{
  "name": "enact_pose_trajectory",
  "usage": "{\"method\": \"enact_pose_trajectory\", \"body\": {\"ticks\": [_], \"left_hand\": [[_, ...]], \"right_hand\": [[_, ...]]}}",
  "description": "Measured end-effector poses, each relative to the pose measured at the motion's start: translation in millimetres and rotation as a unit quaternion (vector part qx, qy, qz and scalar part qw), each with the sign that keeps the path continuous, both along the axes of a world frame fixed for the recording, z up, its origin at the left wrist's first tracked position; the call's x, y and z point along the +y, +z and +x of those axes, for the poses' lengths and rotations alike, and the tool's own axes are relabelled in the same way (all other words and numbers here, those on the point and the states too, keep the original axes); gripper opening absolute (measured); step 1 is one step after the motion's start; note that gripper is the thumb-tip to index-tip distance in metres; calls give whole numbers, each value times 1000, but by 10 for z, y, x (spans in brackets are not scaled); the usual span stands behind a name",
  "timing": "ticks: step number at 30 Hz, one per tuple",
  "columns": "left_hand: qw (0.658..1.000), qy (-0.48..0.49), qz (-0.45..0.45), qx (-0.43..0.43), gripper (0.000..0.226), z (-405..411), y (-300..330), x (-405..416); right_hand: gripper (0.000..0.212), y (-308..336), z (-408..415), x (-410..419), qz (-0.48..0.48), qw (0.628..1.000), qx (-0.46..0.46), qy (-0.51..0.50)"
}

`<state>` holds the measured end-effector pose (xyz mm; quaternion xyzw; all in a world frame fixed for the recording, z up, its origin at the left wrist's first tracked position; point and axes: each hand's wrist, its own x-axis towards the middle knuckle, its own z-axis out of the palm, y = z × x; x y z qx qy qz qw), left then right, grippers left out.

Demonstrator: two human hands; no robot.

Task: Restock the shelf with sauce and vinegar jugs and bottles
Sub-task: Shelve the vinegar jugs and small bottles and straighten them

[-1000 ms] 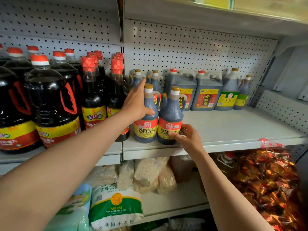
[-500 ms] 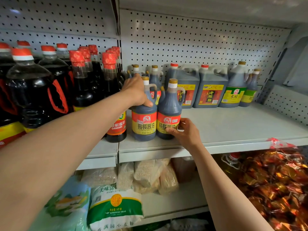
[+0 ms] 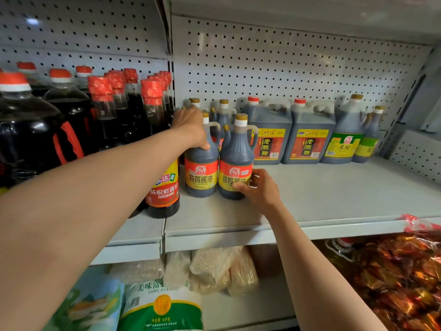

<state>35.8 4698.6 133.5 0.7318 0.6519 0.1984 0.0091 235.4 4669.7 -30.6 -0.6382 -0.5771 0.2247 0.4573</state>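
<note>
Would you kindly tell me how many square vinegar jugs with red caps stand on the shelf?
2: one vinegar jug behind the held soy sauce bottles, the other vinegar jug beside it, rightward. More may hide behind.

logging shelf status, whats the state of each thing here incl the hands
left hand: grips left sauce bottle's shoulder
right hand: holds right sauce bottle's label
left sauce bottle: upright, capped
right sauce bottle: upright, capped, beside the left one
vinegar jugs: upright, capped, at the back
shelf: bare at front right
</note>
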Motion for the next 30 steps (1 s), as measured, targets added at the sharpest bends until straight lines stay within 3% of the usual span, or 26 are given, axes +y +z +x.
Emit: {"method": "enact_pose_trajectory", "body": {"ticks": [11, 30], "left_hand": [[997, 58, -5, 41, 103, 29, 36, 452], [997, 78, -2, -4, 89, 17, -11, 626]], "right_hand": [[68, -14, -108, 521, -4, 1000, 18, 10], [67, 41, -120, 904, -19, 998, 11, 56]]}}
